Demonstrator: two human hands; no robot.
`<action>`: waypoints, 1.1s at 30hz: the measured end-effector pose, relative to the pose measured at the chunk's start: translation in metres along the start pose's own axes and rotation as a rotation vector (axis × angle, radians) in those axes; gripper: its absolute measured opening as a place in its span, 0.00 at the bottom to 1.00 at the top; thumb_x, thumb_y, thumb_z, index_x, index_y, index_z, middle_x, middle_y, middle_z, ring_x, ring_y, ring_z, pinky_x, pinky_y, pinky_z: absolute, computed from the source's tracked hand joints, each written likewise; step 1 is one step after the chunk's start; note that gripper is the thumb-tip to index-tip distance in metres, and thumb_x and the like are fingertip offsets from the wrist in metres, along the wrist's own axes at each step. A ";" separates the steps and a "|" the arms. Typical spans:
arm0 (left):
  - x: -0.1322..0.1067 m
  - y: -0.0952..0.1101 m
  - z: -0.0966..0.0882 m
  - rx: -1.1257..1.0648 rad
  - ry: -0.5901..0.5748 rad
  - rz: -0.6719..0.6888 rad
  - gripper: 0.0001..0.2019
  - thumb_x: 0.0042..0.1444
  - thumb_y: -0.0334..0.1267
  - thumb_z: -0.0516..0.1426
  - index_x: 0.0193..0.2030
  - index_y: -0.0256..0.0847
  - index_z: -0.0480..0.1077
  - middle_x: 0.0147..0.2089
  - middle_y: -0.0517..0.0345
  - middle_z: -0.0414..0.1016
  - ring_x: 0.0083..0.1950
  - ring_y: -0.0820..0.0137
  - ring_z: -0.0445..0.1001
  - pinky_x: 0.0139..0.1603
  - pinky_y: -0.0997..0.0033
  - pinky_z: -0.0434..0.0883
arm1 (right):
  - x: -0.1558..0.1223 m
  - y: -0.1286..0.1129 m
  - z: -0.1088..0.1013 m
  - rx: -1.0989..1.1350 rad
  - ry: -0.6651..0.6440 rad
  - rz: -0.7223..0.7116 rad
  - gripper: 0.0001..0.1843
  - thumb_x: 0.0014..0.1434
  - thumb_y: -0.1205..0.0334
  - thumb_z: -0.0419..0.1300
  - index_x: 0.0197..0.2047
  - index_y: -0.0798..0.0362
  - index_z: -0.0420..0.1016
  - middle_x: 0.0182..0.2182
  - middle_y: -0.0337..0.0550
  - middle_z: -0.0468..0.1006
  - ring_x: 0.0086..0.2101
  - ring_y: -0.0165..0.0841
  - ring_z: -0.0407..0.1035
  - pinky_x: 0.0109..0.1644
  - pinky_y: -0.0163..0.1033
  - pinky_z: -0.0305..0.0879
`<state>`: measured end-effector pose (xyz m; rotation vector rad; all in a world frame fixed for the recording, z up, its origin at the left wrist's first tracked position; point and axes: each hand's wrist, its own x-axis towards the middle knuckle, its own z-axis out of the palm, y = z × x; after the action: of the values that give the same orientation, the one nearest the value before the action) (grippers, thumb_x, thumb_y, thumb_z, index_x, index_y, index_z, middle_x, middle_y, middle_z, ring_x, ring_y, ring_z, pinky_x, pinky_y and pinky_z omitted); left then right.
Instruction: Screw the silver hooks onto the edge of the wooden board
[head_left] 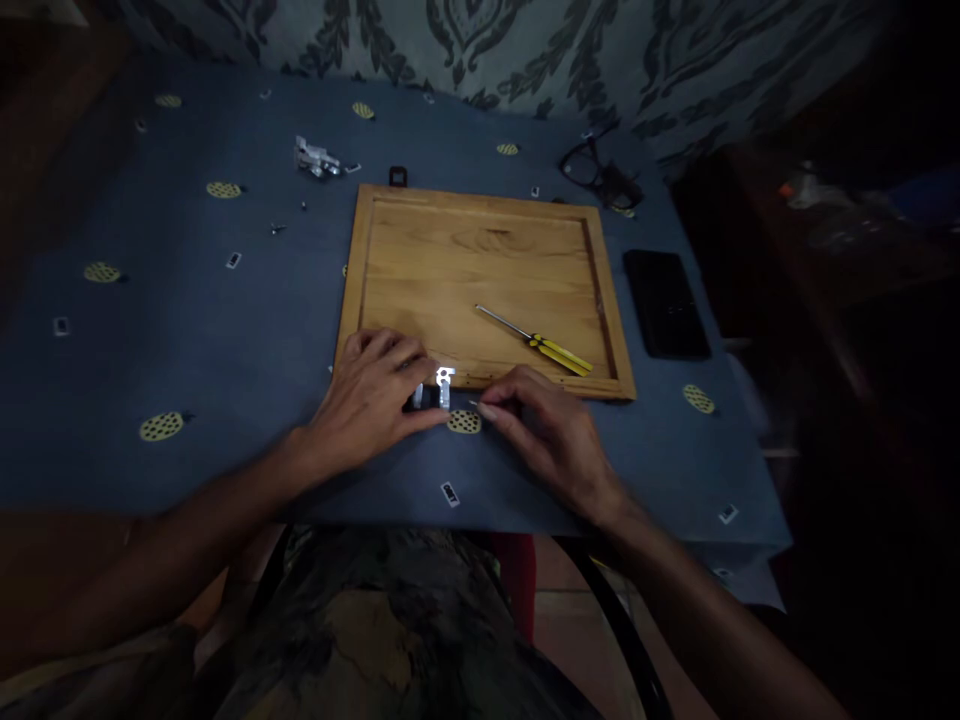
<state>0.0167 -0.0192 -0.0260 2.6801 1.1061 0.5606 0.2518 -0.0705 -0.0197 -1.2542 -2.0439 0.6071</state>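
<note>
My left hand (pixel 382 385) lies at the near edge of a framed wooden panel (pixel 480 270), its thumb and fingers closed round a shiny metal hinge (pixel 445 390). Part of the hinge is hidden by the fingers. Just right of it, apart from the hinge, my right hand (pixel 544 425) pinches a small thin piece (pixel 473 403), seemingly a screw, between thumb and forefinger. On the panel lies a screwdriver (pixel 551 350) with a yellow and black handle, its tip pointing to the far left.
A second metal hinge (pixel 318 159) lies at the back left of the blue tablecloth (pixel 247 350). Small metal bits (pixel 277 229) lie nearer. A black square piece (pixel 397 177) sits behind the panel. Eyeglasses (pixel 600 172) and a black phone (pixel 666 304) are on the right.
</note>
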 end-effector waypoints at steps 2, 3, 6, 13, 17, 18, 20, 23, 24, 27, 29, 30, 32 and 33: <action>0.000 0.000 0.000 -0.007 -0.010 -0.008 0.19 0.66 0.56 0.62 0.51 0.42 0.78 0.48 0.51 0.80 0.54 0.54 0.72 0.58 0.51 0.66 | 0.012 0.003 -0.004 -0.002 -0.001 0.032 0.07 0.71 0.59 0.60 0.39 0.49 0.74 0.33 0.40 0.78 0.34 0.33 0.74 0.40 0.38 0.70; 0.000 0.000 0.000 -0.012 -0.013 -0.012 0.20 0.66 0.56 0.62 0.51 0.42 0.78 0.48 0.51 0.79 0.53 0.54 0.72 0.57 0.51 0.66 | 0.018 0.004 -0.004 -0.003 -0.014 0.035 0.08 0.72 0.58 0.60 0.39 0.49 0.74 0.33 0.40 0.78 0.34 0.33 0.74 0.40 0.39 0.69; 0.000 0.001 0.001 -0.024 -0.008 -0.023 0.19 0.67 0.57 0.60 0.50 0.43 0.78 0.47 0.51 0.79 0.53 0.55 0.72 0.56 0.51 0.66 | 0.033 0.009 -0.002 0.006 -0.070 0.010 0.09 0.73 0.58 0.58 0.39 0.50 0.74 0.33 0.41 0.78 0.34 0.33 0.72 0.39 0.39 0.68; 0.001 0.003 0.000 -0.029 0.012 -0.011 0.18 0.67 0.56 0.61 0.49 0.42 0.77 0.47 0.52 0.80 0.52 0.56 0.72 0.57 0.51 0.66 | 0.041 0.015 0.000 -0.013 -0.174 -0.046 0.10 0.74 0.58 0.57 0.39 0.51 0.73 0.33 0.40 0.78 0.34 0.31 0.73 0.38 0.37 0.68; 0.001 0.005 -0.001 -0.030 0.022 -0.022 0.16 0.66 0.52 0.63 0.49 0.41 0.76 0.47 0.52 0.80 0.52 0.56 0.73 0.60 0.49 0.66 | 0.042 0.012 -0.002 -0.015 -0.210 -0.060 0.07 0.74 0.61 0.58 0.41 0.51 0.73 0.35 0.40 0.78 0.35 0.31 0.73 0.39 0.36 0.69; 0.002 0.006 -0.001 -0.028 0.016 -0.030 0.15 0.66 0.51 0.64 0.49 0.42 0.77 0.47 0.52 0.80 0.52 0.56 0.73 0.61 0.49 0.66 | 0.043 0.011 -0.003 -0.019 -0.224 -0.053 0.07 0.74 0.62 0.58 0.41 0.50 0.73 0.35 0.40 0.78 0.35 0.31 0.74 0.39 0.36 0.69; 0.003 0.007 -0.001 -0.020 0.010 -0.041 0.13 0.65 0.49 0.65 0.48 0.43 0.77 0.47 0.53 0.80 0.52 0.56 0.73 0.61 0.48 0.66 | 0.045 0.009 -0.005 -0.019 -0.253 -0.031 0.07 0.74 0.61 0.57 0.41 0.49 0.73 0.35 0.40 0.78 0.35 0.32 0.74 0.40 0.37 0.70; 0.003 0.008 0.000 -0.011 0.027 -0.037 0.12 0.64 0.48 0.65 0.46 0.42 0.77 0.46 0.52 0.81 0.51 0.56 0.74 0.61 0.47 0.67 | 0.048 0.008 -0.007 -0.009 -0.299 -0.003 0.08 0.74 0.60 0.56 0.41 0.48 0.73 0.35 0.40 0.78 0.35 0.33 0.75 0.39 0.38 0.70; 0.003 0.008 0.001 -0.011 0.033 -0.035 0.12 0.64 0.48 0.65 0.45 0.42 0.77 0.46 0.52 0.81 0.51 0.56 0.74 0.60 0.46 0.67 | 0.049 0.008 -0.008 -0.005 -0.308 -0.004 0.08 0.74 0.60 0.56 0.41 0.47 0.73 0.35 0.40 0.78 0.35 0.33 0.75 0.39 0.38 0.70; 0.003 0.008 0.001 -0.009 0.049 -0.024 0.12 0.65 0.49 0.64 0.45 0.42 0.77 0.45 0.53 0.81 0.50 0.56 0.75 0.60 0.46 0.68 | 0.052 0.008 -0.009 -0.007 -0.329 -0.025 0.06 0.73 0.62 0.58 0.42 0.48 0.74 0.35 0.41 0.79 0.35 0.33 0.75 0.38 0.38 0.69; 0.004 0.008 0.001 0.005 0.056 -0.017 0.13 0.66 0.50 0.63 0.47 0.42 0.77 0.44 0.53 0.81 0.50 0.56 0.75 0.59 0.46 0.69 | 0.054 0.008 -0.010 -0.021 -0.343 -0.039 0.06 0.73 0.62 0.58 0.42 0.49 0.74 0.35 0.41 0.79 0.35 0.33 0.75 0.37 0.38 0.69; 0.004 0.008 0.001 0.012 0.057 -0.015 0.13 0.67 0.49 0.62 0.47 0.42 0.77 0.44 0.52 0.81 0.50 0.56 0.75 0.59 0.45 0.69 | 0.055 0.008 -0.011 -0.034 -0.356 -0.043 0.06 0.74 0.62 0.57 0.42 0.49 0.74 0.35 0.42 0.79 0.35 0.33 0.75 0.37 0.38 0.69; 0.004 0.008 0.000 0.011 0.048 -0.012 0.13 0.67 0.48 0.62 0.48 0.40 0.77 0.45 0.52 0.81 0.50 0.56 0.75 0.59 0.45 0.69 | 0.058 0.006 -0.013 -0.061 -0.382 -0.045 0.07 0.74 0.61 0.57 0.42 0.50 0.74 0.35 0.42 0.79 0.35 0.34 0.75 0.37 0.38 0.69; 0.004 0.009 0.000 0.005 0.045 -0.015 0.13 0.67 0.46 0.62 0.48 0.38 0.77 0.45 0.52 0.81 0.50 0.56 0.75 0.59 0.45 0.69 | 0.060 0.005 -0.014 -0.071 -0.397 -0.040 0.07 0.74 0.61 0.57 0.42 0.51 0.74 0.35 0.42 0.79 0.35 0.34 0.75 0.37 0.38 0.69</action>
<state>0.0249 -0.0225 -0.0218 2.6735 1.1398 0.6187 0.2451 -0.0135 0.0040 -1.2013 -2.4265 0.8236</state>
